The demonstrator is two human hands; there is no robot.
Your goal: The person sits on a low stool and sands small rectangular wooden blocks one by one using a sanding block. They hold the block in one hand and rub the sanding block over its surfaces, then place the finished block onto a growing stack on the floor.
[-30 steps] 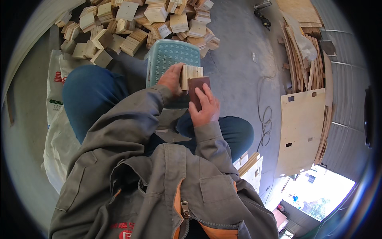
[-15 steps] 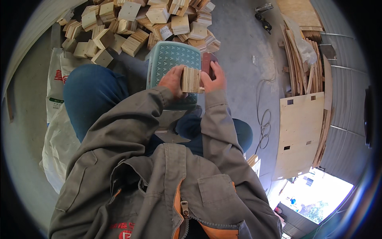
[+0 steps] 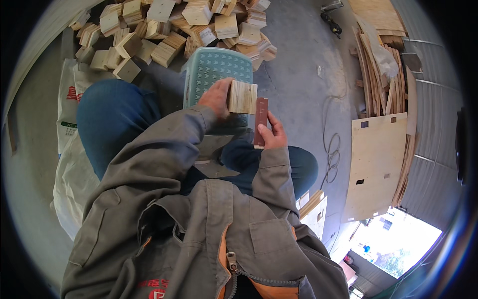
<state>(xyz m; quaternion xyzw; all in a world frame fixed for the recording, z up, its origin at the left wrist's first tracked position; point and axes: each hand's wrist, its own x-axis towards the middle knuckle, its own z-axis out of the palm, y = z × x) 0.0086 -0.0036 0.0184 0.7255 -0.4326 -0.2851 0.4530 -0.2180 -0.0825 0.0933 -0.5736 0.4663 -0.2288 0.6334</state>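
A squared block of layered plywood (image 3: 242,98) stands over a teal plastic stool (image 3: 214,67) with a patterned top. My left hand (image 3: 217,97) grips the block from its left side, fingers along the far edge. In my right hand (image 3: 275,133) is a flat reddish-brown sanding block (image 3: 261,118), pinched between thumb and fingers. It is held lengthwise along the plywood block's right side, reaching nearer to me than the block does. Whether the two touch is hard to tell.
A heap of plywood blocks (image 3: 164,30) lies beyond the stool. White sacking (image 3: 67,164) is beside my left knee. To the right are a cable (image 3: 329,144), a power tool (image 3: 331,24), a plywood sheet (image 3: 376,164) and stacked wood strips (image 3: 371,74).
My right hand has drawn the sanding block toward me along the plywood block's right side, and it now sits lower. My left hand and the plywood block stay nearly in place.
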